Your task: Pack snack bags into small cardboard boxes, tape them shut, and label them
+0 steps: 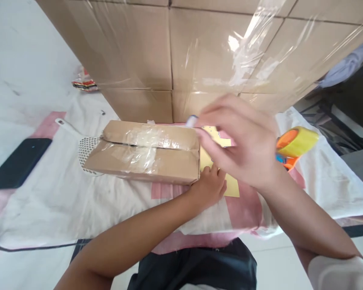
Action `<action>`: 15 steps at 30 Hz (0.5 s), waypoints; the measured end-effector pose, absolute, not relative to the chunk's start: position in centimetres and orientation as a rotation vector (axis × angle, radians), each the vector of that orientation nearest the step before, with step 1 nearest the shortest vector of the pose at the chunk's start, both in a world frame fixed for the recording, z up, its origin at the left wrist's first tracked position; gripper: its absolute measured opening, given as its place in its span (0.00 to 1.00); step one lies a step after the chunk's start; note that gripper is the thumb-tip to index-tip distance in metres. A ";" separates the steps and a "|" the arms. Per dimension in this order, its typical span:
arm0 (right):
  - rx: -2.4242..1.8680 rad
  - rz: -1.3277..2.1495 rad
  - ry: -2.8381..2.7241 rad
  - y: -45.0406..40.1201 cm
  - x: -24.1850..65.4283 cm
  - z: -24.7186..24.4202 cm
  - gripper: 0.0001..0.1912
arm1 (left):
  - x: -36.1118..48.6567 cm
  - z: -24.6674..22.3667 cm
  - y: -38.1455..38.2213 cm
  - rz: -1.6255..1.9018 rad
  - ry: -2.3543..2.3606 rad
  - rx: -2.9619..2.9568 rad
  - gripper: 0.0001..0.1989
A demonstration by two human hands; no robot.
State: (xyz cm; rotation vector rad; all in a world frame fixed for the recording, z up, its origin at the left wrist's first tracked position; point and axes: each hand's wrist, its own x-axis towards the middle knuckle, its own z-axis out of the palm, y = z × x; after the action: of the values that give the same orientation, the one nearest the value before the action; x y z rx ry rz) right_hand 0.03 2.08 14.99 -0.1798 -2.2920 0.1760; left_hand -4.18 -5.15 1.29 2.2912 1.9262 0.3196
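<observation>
Two bare hands at work near the right end of a long brown cardboard box sealed with clear tape [169,161]. Your right hand [238,145] is raised, blurred, fingers pinching a small white piece with a dark blue band [191,121] between thumb and forefinger; blur hides what it is. The piece shows just above the box's upper right corner.

Your left hand [208,187] lies lower, by the box's lower right corner. Its fingers are bent, tips down on a pale yellow cut-out sheet with small dark marks [232,189]; cannot tell whether they grip it or only rest there. The sheet lies flat on the desk [109,213], right beside the box end, partly hidden under both your hands. Desk cover: white cloth with pink patches.

Right of your raised hand: a yellow roll of tape with an orange holder [305,141], near the wrist. At the box's left end: a white perforated skimmer [87,151], its head partly covered by the box, handle pointing up and left. Farther left, a flat black phone [19,161], well apart from your hands. Behind the box, a big wall of brown cartons wrapped in clear film [139,48] fills the background
</observation>
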 end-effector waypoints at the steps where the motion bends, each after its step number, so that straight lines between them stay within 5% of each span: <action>1: -0.189 0.145 -2.368 1.6 -1.3 15.9 0.07 | -4.3 1.4 -5.2 0.330 1.906 2.301 0.14; 8: -0.658 0.353 -1.960 7.1 1.1 12.3 0.02 | -4.1 1.6 -6.0 0.315 1.912 2.311 0.12; 15: -0.862 1.181 -1.696 7.7 3.0 5.4 0.09 | -3.5 1.2 -7.6 0.409 1.830 2.302 0.13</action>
State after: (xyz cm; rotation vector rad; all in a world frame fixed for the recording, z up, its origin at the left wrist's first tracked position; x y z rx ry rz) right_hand 2.98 7.70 5.40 -0.8623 -1.6965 1.1812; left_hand -3.52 -7.57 1.15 2.3018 1.8303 0.4091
